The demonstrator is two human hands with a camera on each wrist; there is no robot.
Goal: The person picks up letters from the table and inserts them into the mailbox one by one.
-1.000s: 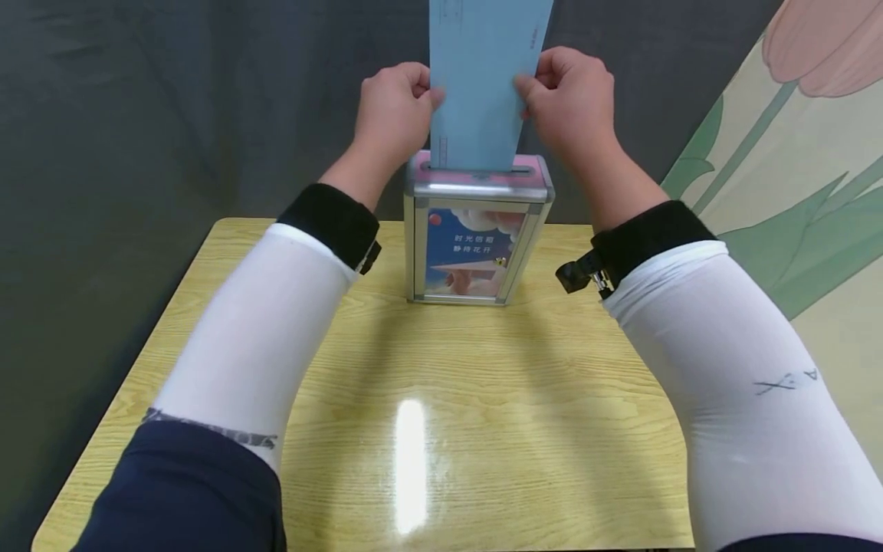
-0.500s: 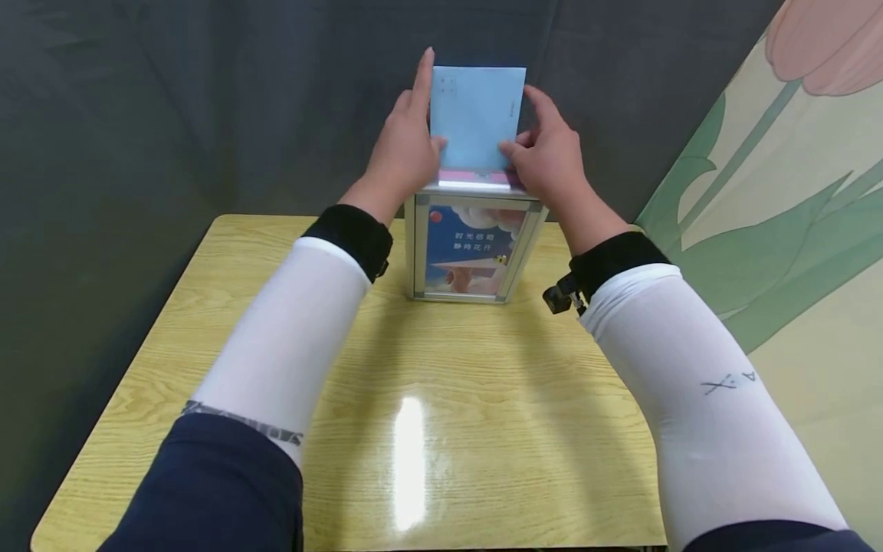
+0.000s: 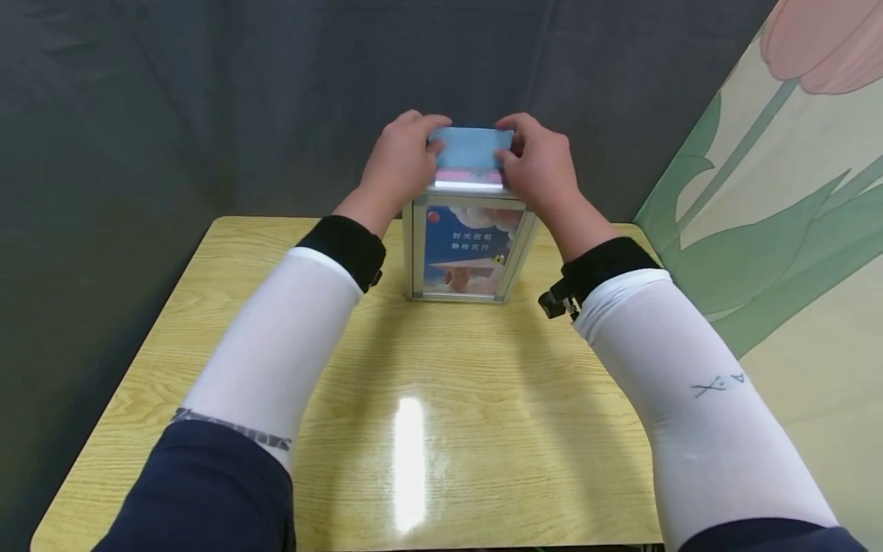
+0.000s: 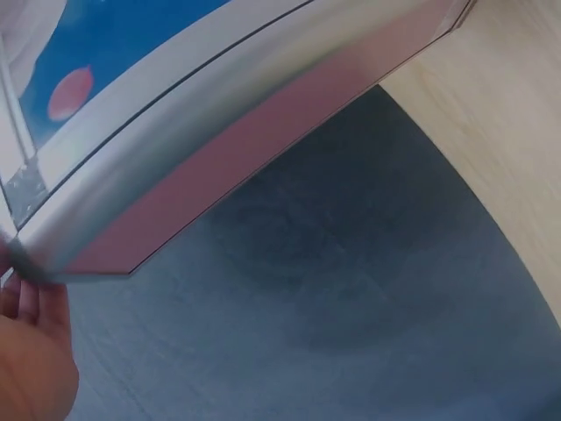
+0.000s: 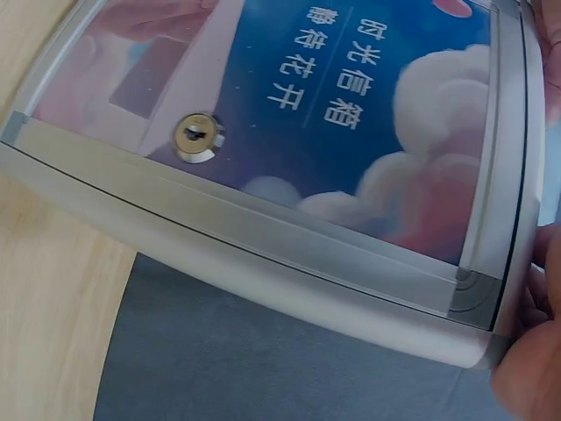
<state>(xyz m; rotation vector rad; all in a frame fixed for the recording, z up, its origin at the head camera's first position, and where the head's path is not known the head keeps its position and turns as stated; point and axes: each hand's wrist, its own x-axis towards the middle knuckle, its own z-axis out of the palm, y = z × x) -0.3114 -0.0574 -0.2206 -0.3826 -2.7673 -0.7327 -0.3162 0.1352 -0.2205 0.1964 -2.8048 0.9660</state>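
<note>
A light blue envelope (image 3: 471,149) stands in the slot on top of a silver-framed letter box (image 3: 462,249), with only a short upper strip showing. My left hand (image 3: 405,161) pinches the strip's left edge, the thumb in front. On the opposite edge, my right hand (image 3: 541,162) pinches it between thumb and forefinger. Both hands are right at the box's pink top. The left wrist view catches part of the left hand (image 4: 39,364) beside a corner of the box. In the right wrist view, fingers (image 5: 530,368) show at the top corner. The envelope's lower part is hidden inside.
The box stands near the back of a yellow wood-grain table (image 3: 476,368). A brass lock (image 5: 197,136) sits on its side of the front panel. Behind hangs a dark grey cloth (image 3: 276,100); a tulip-patterned panel (image 3: 779,230) is at the right.
The envelope has slid down into the slot, from mostly showing to a short strip. Both hands have moved down with it; the left forefinger, straight half a second ago, is now bent over the edge.
</note>
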